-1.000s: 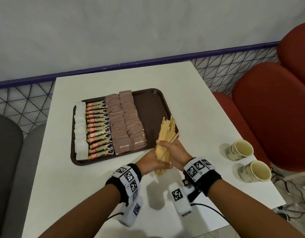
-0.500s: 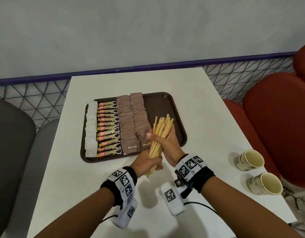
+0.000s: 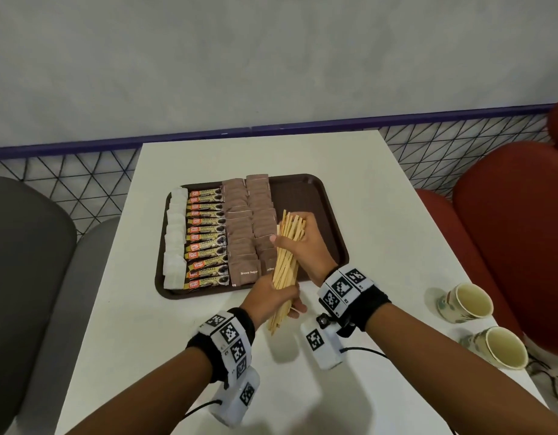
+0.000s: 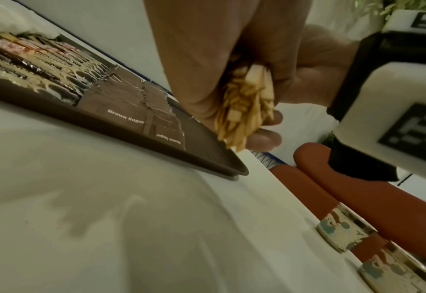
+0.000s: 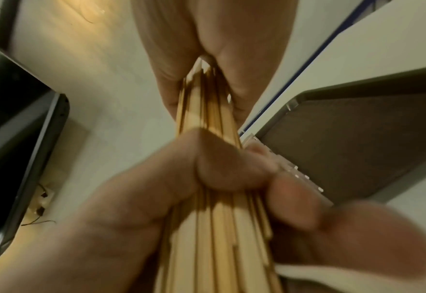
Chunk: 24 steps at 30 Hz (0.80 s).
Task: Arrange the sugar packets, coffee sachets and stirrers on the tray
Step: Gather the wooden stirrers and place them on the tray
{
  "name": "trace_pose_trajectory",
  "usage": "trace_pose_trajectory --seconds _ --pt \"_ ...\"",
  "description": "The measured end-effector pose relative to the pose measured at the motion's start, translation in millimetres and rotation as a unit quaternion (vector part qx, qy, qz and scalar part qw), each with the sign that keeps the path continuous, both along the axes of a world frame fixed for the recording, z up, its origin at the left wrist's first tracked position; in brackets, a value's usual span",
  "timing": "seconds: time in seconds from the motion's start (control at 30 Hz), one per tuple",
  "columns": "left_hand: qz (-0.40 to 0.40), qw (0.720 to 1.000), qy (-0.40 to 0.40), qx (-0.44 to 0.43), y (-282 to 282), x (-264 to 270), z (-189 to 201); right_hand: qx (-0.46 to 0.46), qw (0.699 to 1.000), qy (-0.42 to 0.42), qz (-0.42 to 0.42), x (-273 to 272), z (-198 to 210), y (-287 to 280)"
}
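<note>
A dark brown plastic tray (image 3: 321, 211) with rounded corners is sitting on the white table (image 3: 381, 215), and it is holding four neat columns: white sugar packets (image 3: 175, 238) along its left edge, glossy black-and-gold coffee sachets (image 3: 207, 238) just to their right, then two overlapping columns of matte brown sugar packets (image 3: 249, 227), the nearest one printed "Brown Sugar". The right part of the tray's textured floor is lying bare. A bundle of thin, flat, pale wooden stirrers (image 3: 285, 262) is slanting over the tray's near right area, its far ends fanning out above the tray and its near ends jutting past the tray's near rim over the table. The left hand (image 3: 271, 296) is curling its fingers around the near part of the bundle, while the right hand (image 3: 306, 246) is gripping it farther up, thumb on the left side and fingers wrapping the right. Both hands are closing firmly on the stirrers. Two patterned paper cups (image 3: 466, 302), open and pale inside, are standing near the table's right edge, beside red upholstered seats (image 3: 516, 233).
</note>
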State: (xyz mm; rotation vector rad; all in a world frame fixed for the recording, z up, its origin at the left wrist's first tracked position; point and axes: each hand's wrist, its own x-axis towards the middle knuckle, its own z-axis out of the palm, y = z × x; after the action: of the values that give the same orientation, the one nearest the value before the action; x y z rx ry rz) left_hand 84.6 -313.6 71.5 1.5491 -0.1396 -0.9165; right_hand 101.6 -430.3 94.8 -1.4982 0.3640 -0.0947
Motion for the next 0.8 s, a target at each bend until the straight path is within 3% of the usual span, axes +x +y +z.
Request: trace_pose_trajectory --seconds 0.17,0.4,0.8 --pt "0.004 1.0 -0.002 -0.014 -1.5 5.1 7.8 -0.01 0.999 -0.033 -0.004 16.6 10.7 -3.7" --pt "0.053 0.996 0.055 -0.043 1.3 3.7 7.8 -0.091 0.985 0.02 0.142 30.2 26.3 -22.2" --pt "0.065 0.994 0.071 -0.054 2.2 13.2 6.8 -0.155 0.963 0.059 0.211 41.1 26.9 -16.0"
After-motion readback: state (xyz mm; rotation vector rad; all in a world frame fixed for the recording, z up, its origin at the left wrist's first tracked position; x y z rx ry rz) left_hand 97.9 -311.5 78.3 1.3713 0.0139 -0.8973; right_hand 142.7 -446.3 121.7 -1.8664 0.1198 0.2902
